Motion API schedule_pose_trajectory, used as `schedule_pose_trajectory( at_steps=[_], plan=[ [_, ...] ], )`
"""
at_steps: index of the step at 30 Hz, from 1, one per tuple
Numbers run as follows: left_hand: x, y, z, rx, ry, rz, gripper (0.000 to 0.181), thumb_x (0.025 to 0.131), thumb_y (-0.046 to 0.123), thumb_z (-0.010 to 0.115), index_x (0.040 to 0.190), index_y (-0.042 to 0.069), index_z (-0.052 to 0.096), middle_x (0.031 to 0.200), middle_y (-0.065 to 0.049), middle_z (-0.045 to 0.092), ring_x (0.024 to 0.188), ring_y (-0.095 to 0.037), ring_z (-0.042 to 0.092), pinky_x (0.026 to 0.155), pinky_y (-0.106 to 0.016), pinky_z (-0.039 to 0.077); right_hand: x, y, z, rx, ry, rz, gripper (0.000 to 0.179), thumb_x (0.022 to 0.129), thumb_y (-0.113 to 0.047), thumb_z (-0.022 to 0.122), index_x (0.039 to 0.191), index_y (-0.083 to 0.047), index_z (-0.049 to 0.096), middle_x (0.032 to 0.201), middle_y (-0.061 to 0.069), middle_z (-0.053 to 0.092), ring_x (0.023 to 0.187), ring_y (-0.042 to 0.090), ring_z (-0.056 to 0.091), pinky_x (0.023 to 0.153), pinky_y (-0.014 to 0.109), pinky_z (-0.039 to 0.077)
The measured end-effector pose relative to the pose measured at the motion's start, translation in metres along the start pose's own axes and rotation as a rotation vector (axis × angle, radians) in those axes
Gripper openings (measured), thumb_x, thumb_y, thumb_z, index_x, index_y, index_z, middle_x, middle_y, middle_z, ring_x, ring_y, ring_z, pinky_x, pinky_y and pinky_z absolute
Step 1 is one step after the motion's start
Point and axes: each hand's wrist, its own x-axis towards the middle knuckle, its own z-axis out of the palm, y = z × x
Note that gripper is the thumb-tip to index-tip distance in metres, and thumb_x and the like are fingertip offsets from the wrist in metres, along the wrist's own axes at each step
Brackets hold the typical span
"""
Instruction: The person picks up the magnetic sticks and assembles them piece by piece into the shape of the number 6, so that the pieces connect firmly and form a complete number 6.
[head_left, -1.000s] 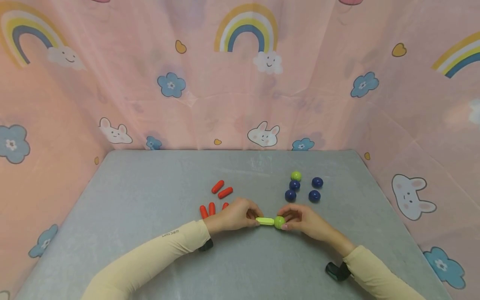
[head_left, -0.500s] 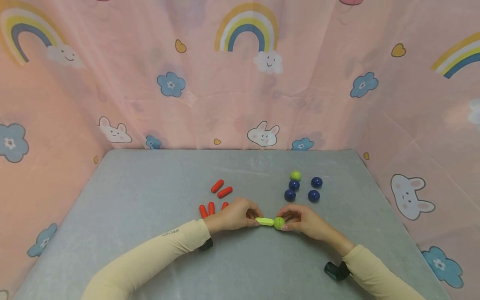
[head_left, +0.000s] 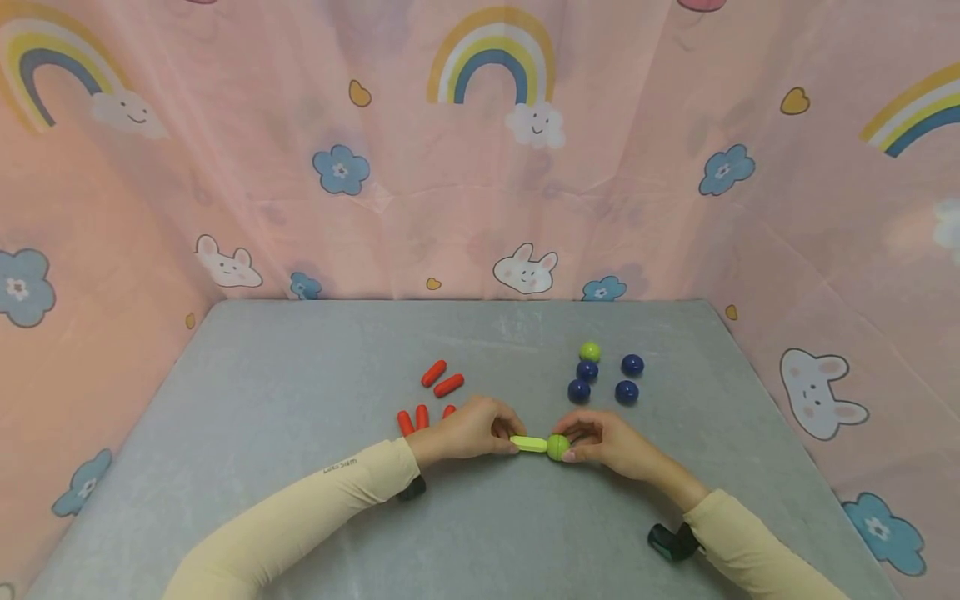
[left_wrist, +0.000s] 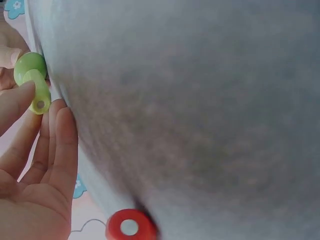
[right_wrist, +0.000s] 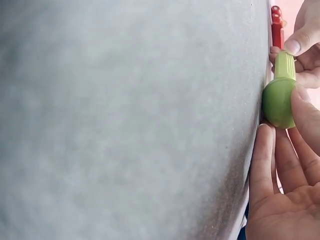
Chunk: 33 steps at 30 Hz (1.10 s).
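Observation:
Near the middle of the grey table, my left hand (head_left: 474,429) pinches a yellow-green rod (head_left: 530,444) between thumb and fingers. My right hand (head_left: 615,444) holds a green ball (head_left: 558,447) by its outer side. Rod and ball touch end to end, lying in one line between the hands. In the left wrist view the rod's near end (left_wrist: 40,105) shows a small round spot. The right wrist view has the ball (right_wrist: 278,103) against the rod's ribbed side (right_wrist: 285,66), and a seam crosses the ball in the head view.
Several red rods (head_left: 449,385) lie behind and beside the left forearm, some partly hidden by it. Several dark blue balls (head_left: 627,392) and another green ball (head_left: 590,352) sit at the back right. Pink printed cloth (head_left: 420,217) surrounds the table (head_left: 315,358).

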Motion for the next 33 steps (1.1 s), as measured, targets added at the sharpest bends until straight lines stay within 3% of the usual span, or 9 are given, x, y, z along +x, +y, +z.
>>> schedule_pose_trajectory(
  at_steps=[5,9,16,23,33],
  plan=[
    [0.005,0.002,-0.010,-0.035,-0.035,-0.025,0.019,0.085,0.011,0.077,0.103,0.007,0.076,0.093,-0.003,0.076,0.076,0.000,0.063,0.069,-0.015,0.052,0.000,0.000,0.000,0.005,-0.003,0.000,0.033,0.086,-0.016,0.077,0.116,-0.006,0.068,0.115,0.018,0.068,0.098,0.003,0.066,0.082,0.022,0.056],
    [0.019,0.003,-0.020,-0.029,-0.025,-0.028,0.023,0.086,0.016,0.077,0.106,0.006,0.075,0.096,-0.002,0.077,0.082,-0.003,0.067,0.073,-0.015,0.053,0.000,0.000,-0.001,0.002,-0.002,0.004,0.033,0.086,-0.016,0.077,0.116,-0.006,0.068,0.115,0.018,0.068,0.099,0.003,0.066,0.082,0.022,0.056],
    [0.058,0.006,-0.033,-0.049,0.013,-0.015,0.026,0.090,0.013,0.073,0.113,0.002,0.072,0.103,-0.008,0.076,0.090,-0.012,0.069,0.075,-0.015,0.053,0.000,0.001,-0.002,0.000,-0.006,0.011,0.033,0.086,-0.016,0.076,0.116,-0.006,0.067,0.115,0.017,0.068,0.099,0.003,0.066,0.082,0.021,0.056],
    [0.096,-0.001,-0.041,-0.047,0.074,0.006,0.029,0.091,0.015,0.072,0.118,0.004,0.070,0.110,-0.008,0.075,0.097,-0.015,0.070,0.080,-0.017,0.055,0.001,0.000,0.002,0.018,-0.017,-0.007,0.033,0.086,-0.015,0.076,0.117,-0.005,0.067,0.117,0.019,0.067,0.100,0.003,0.066,0.083,0.021,0.056],
    [0.148,-0.005,-0.035,-0.078,0.168,-0.033,0.033,0.093,0.022,0.070,0.123,0.008,0.068,0.114,-0.003,0.073,0.100,-0.011,0.067,0.086,-0.021,0.054,0.000,-0.001,0.000,0.015,-0.006,0.006,0.032,0.086,-0.016,0.076,0.116,-0.006,0.067,0.116,0.018,0.068,0.098,0.003,0.066,0.081,0.021,0.056]
  ],
)
